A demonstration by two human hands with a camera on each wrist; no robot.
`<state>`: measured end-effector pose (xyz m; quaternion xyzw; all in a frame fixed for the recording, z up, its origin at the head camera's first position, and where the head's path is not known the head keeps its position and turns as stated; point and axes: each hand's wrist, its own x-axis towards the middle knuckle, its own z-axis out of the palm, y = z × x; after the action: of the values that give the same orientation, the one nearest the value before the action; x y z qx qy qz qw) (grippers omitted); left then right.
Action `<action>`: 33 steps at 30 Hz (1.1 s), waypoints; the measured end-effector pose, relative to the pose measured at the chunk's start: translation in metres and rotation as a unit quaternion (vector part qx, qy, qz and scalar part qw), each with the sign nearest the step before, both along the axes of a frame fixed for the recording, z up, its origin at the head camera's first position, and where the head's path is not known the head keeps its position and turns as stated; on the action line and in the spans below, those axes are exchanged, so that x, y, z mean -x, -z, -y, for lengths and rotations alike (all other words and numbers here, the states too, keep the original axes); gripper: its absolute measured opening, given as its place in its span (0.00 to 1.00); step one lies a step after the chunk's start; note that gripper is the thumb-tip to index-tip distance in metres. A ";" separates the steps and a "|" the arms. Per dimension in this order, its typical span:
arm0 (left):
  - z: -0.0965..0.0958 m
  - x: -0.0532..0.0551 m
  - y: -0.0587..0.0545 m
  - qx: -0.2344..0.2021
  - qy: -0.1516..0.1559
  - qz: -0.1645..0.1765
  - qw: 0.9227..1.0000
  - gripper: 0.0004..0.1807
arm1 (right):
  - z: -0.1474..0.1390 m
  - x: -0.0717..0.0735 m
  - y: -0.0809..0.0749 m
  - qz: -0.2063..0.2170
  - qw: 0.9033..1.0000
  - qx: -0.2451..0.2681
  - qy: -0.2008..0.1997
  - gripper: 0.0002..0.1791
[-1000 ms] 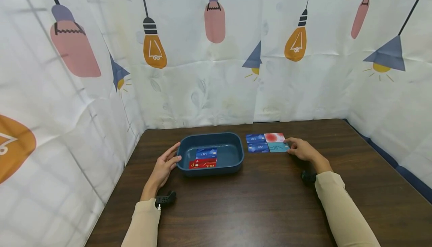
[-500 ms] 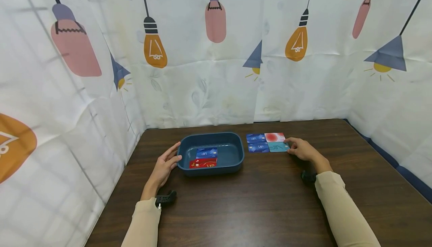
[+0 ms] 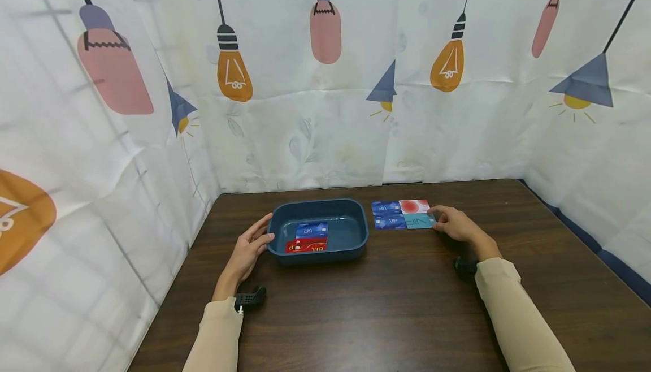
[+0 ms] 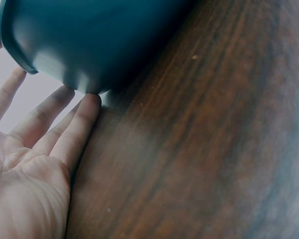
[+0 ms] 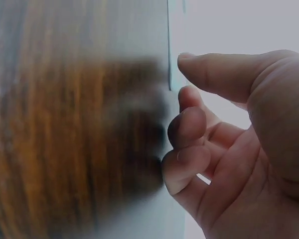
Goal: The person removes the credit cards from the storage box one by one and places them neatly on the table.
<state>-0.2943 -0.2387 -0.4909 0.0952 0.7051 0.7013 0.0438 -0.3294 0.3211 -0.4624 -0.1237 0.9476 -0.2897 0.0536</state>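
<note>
Nothing visibly moved; the teal card [image 3: 418,221] lies at the right fingers [image 3: 440,211].

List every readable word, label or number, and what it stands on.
"VIP": red card in the tray; its other marks are unclear.
"VIP", upside down: tray's blue card.
"VIP": near blue card on the table.
"VIP", upside down: far blue card.
Teal card: large letters, not surely legible.
Red-and-white card: nothing readable.
</note>
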 end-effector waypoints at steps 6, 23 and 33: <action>-0.001 0.000 0.000 -0.002 -0.004 0.004 1.000 0.33 | 0.005 -0.002 -0.006 -0.020 1.000 0.020 -0.003 0.21; 0.002 -0.002 -0.001 0.015 0.001 0.001 1.000 0.34 | 0.069 -0.022 -0.048 -0.118 0.985 0.102 -0.068 0.14; 0.003 -0.002 0.000 0.013 0.002 0.004 1.000 0.34 | 0.129 -0.042 -0.058 -0.136 0.968 0.167 -0.127 0.16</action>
<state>-0.2923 -0.2420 -0.4906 0.0930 0.7137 0.6925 0.0493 -0.2877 0.1925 -0.4046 -0.2880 0.8607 -0.4155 -0.0609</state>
